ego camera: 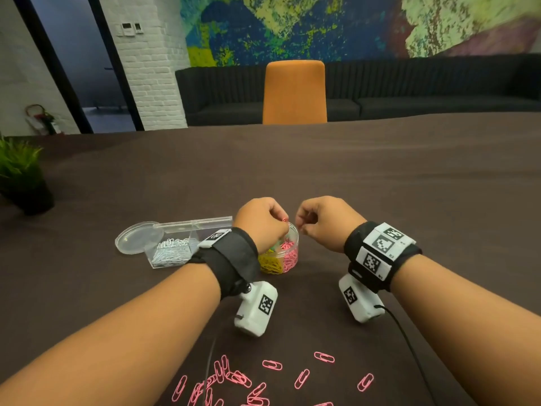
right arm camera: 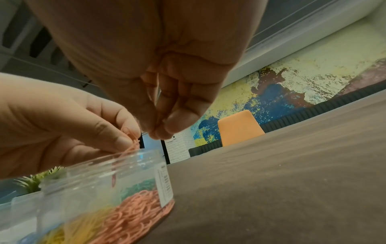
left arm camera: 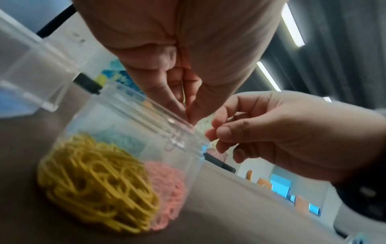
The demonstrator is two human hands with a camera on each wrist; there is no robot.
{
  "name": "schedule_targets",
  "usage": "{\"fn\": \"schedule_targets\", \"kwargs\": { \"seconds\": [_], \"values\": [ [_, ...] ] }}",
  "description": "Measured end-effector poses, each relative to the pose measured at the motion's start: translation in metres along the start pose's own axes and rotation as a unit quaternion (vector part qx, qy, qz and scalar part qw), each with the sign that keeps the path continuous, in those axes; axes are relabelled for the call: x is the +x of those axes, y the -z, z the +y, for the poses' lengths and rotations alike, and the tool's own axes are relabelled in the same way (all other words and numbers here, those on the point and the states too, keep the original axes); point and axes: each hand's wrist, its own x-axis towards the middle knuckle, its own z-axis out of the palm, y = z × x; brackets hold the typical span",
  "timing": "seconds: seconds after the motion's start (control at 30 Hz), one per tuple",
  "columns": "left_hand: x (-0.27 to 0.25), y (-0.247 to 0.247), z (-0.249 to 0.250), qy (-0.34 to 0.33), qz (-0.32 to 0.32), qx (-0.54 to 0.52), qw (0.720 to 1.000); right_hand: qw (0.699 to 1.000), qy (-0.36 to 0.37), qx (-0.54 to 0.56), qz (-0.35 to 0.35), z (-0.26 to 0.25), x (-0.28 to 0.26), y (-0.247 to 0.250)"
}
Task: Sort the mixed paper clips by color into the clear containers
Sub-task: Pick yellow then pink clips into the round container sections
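Note:
A round clear container (ego camera: 292, 240) stands mid-table, divided into sections of yellow clips (ego camera: 269, 266), pink clips (ego camera: 290, 255) and some green ones. My left hand (ego camera: 282, 222) hovers over its rim and pinches a pink paper clip (right arm camera: 132, 139) between thumb and fingers. Just right of the rim, my right hand (ego camera: 301, 225) has its fingers curled into a pinch, and a thin clip edge (right arm camera: 158, 92) shows between them. Several loose pink clips (ego camera: 272, 365) lie on the table close to me.
A rectangular clear box (ego camera: 172, 253) of silver clips sits left of the round container, with a round clear lid (ego camera: 133, 238) beside it. A potted plant (ego camera: 20, 171) stands at the far left. An orange chair (ego camera: 294, 92) is behind the brown table (ego camera: 380, 186).

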Motion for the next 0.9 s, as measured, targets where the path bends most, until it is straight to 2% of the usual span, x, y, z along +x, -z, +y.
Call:
{"fn": "schedule_targets", "kwargs": {
  "seconds": [0.1, 0.27, 0.43, 0.53, 0.67, 0.7, 0.77, 0.83, 0.9],
  "values": [
    [0.005, -0.003, 0.003, -0.033, -0.033, 0.117, 0.992, 1.000, 0.002, -0.009, 0.004, 0.006, -0.002, -0.001],
    [0.007, 0.001, 0.013, -0.097, -0.072, 0.218, 0.969, 1.000, 0.009, 0.019, 0.000, 0.011, -0.004, -0.008],
    [0.011, 0.009, 0.015, -0.094, -0.079, 0.231, 0.965, 0.999, 0.015, 0.035, -0.014, 0.011, -0.002, -0.012],
    [0.007, 0.016, 0.016, -0.099, -0.086, 0.216, 0.968, 1.000, 0.018, -0.001, -0.009, 0.005, -0.006, -0.009],
    [-0.016, 0.042, 0.005, -0.111, -0.072, 0.192, 0.973, 0.996, 0.058, -0.063, -0.012, -0.007, -0.032, 0.002],
    [-0.026, 0.053, -0.003, -0.122, -0.078, 0.213, 0.966, 0.993, 0.068, -0.084, -0.037, -0.009, -0.042, 0.003],
    [-0.046, 0.077, -0.026, -0.130, -0.137, 0.298, 0.935, 0.979, 0.069, -0.133, -0.140, -0.013, -0.064, 0.005],
    [-0.063, 0.101, -0.052, -0.092, -0.228, 0.396, 0.885, 0.949, 0.039, -0.170, -0.263, -0.018, -0.085, 0.004],
    [-0.076, 0.120, -0.078, -0.033, -0.273, 0.448, 0.851, 0.926, 0.029, -0.193, -0.323, -0.026, -0.100, 0.001]
  ]
}}
